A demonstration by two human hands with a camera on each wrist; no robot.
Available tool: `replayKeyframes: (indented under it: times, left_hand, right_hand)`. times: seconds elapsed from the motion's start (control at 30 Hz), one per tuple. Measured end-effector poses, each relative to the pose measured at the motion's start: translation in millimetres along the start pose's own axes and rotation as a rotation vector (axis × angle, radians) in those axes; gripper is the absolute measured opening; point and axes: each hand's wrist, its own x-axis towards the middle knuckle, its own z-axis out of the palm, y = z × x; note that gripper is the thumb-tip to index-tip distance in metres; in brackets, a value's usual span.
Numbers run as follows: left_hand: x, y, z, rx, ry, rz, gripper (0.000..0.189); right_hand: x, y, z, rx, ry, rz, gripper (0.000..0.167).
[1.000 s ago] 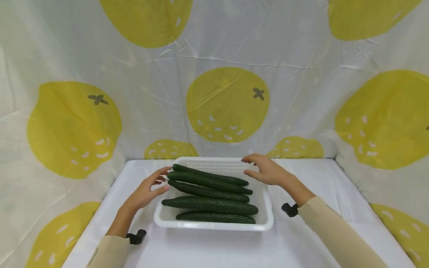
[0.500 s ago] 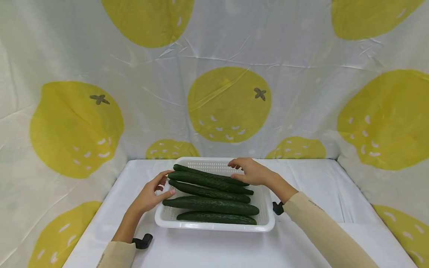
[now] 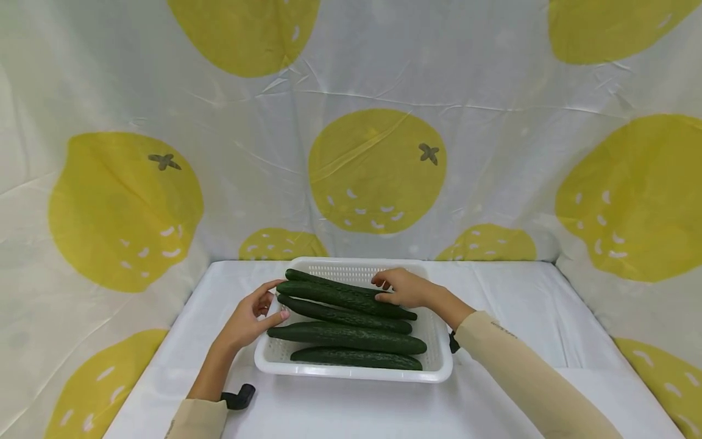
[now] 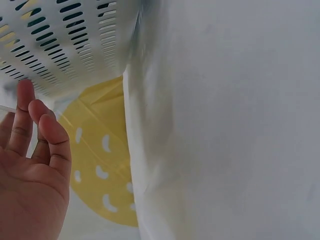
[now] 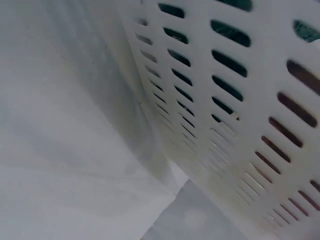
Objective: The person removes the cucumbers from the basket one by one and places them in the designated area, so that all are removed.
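A white slotted plastic basket (image 3: 436, 373) holds several dark green cucumbers (image 3: 348, 337), lying side by side from left to right. At its left end my left hand (image 3: 248, 319) has the thumb by the rim and the fingers outside. In the left wrist view that hand's loosely bent fingers (image 4: 22, 120) reach the basket's slotted outer wall. My right hand (image 3: 408, 289) is inside the basket at the right, over the rearmost cucumber (image 3: 334, 284); its fingers lie on the far side, its thumb on the near side. Through the slots in the right wrist view, skin shows behind the basket wall (image 5: 200, 45).
The basket stands on a table under a white cloth (image 3: 351, 408). A white curtain (image 3: 482, 164) printed with yellow fruit hangs behind and at both sides. A black wrist mount (image 3: 239, 397) sticks out by the left sleeve.
My right hand has moved left from over the basket's right rim, then down to the rearmost cucumber. The left hand has come slightly right, closer onto the left rim. The cucumbers have stayed in place.
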Motion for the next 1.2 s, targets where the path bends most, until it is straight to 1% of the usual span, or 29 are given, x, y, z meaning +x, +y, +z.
replayKeyframes:
  times: [0.13,0.27,0.47,0.67,0.8,0.97,1.2]
  left_hand:
    - [-0.3,-2.0,0.9,-0.023,0.002,0.006,0.065]
    - [-2.3,-0.5,0.5,-0.039,0.004,0.003,0.065]
    - [-4.0,0.2,1.0,-0.087,0.002,-0.015,0.065]
    - [-4.2,-0.3,1.1,-0.107,-0.004,-0.027,0.065]
    - [-4.3,-2.1,1.5,-0.116,0.005,-0.036,0.064]
    - [-3.5,-3.3,3.5,-0.111,-0.002,-0.038,0.064]
    - [-4.1,-4.1,2.8,-0.094,0.011,-0.044,0.064]
  right_hand:
    - [2.8,1,7,-0.019,-0.002,0.027,0.042]
    - [4.9,0,11,-0.043,-0.003,0.051,0.042]
    - [5.8,-3,14,-0.092,-0.036,0.075,0.041]
    - [4.4,-7,18,-0.144,-0.066,0.093,0.041]
    - [5.6,-9,19,-0.129,-0.058,0.094,0.044]
    - [4.9,-9,21,-0.128,-0.035,0.115,0.046]
    - [5.0,-10,19,-0.093,-0.057,0.113,0.048]
